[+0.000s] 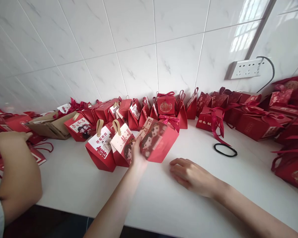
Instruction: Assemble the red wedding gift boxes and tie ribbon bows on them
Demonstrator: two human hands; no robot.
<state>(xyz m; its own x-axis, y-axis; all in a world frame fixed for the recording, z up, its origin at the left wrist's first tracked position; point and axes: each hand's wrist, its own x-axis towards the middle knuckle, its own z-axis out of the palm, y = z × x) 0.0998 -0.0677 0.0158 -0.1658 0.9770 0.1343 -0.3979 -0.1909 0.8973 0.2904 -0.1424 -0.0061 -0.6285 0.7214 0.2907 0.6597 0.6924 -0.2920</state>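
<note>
My left hand [138,152] grips a red gift box [161,140] by its left side, tilted above the white table. Printed cartoon figures on its patterned face are blurred. My right hand [188,173] rests on the table just right of that box, fingers loosely curled and slightly apart, holding nothing that I can see. Left of my left hand stand two red triangular gift boxes with tan loop handles: one with a pale printed front [123,140], partly behind my hand, and another with a white front [101,147].
Many red gift boxes line the wall, some with ribbons [167,102]. More boxes [263,122] crowd the right side. A black elastic band [225,149] lies on the table [201,215]. Brown folded cardboard [53,127] and another person's arm [18,168] are at left. A power strip [247,68] hangs above.
</note>
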